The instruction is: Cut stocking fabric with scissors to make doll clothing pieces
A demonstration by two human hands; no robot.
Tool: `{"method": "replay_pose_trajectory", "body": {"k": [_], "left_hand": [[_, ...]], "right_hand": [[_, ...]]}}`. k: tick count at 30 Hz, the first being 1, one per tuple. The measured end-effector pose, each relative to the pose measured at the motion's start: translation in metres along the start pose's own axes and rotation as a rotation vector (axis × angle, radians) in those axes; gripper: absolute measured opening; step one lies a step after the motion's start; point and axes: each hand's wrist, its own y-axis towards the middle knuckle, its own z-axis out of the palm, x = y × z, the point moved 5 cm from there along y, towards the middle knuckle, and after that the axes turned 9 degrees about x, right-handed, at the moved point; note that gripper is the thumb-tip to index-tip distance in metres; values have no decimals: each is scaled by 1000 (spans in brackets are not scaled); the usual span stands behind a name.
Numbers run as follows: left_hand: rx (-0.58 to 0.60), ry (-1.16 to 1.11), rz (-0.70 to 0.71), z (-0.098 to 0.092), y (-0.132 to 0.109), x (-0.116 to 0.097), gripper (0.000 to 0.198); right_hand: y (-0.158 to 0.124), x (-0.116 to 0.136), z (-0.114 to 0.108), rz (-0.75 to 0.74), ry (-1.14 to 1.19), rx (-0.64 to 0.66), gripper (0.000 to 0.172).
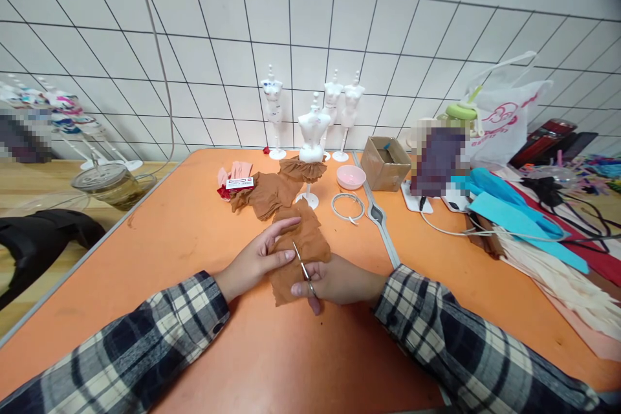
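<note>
My left hand [262,259] pinches the left side of a brown piece of fabric [286,286], thumb on top. In my right hand [334,281] is a small pair of scissors [301,261], its blades pointing up and left over the fabric; part of the handles is hidden by my fingers. Just beyond the fabric stands a white mini dress form [314,126] with a gathered brown ruffle [303,169] around its lower part. More crumpled brown fabric [274,194] lies to the left of its base, with a small white and red box [240,184] on it.
Behind stand several more white dress forms [272,100]. To the right are a pink bowl [351,176], a metal ring [348,207], a cardboard box [385,163] and a grey strap [381,220]. Coloured fabric strips [528,226] and cables spread over the right side.
</note>
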Motion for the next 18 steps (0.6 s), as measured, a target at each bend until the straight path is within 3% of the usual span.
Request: {"method": "replay_pose_trajectory", "body": {"k": [5,13,18], "left_hand": [[26,-147,7,4,0,1,58],[-7,8,36,-1,1,6,58],[-45,39,67,-1,1,2,59]], "right_hand": [[-2,4,0,0,-30,-1,35],[-20,25,-2,169,-38,-12,44],[-10,12,-1,60,-16,-15,39]]}}
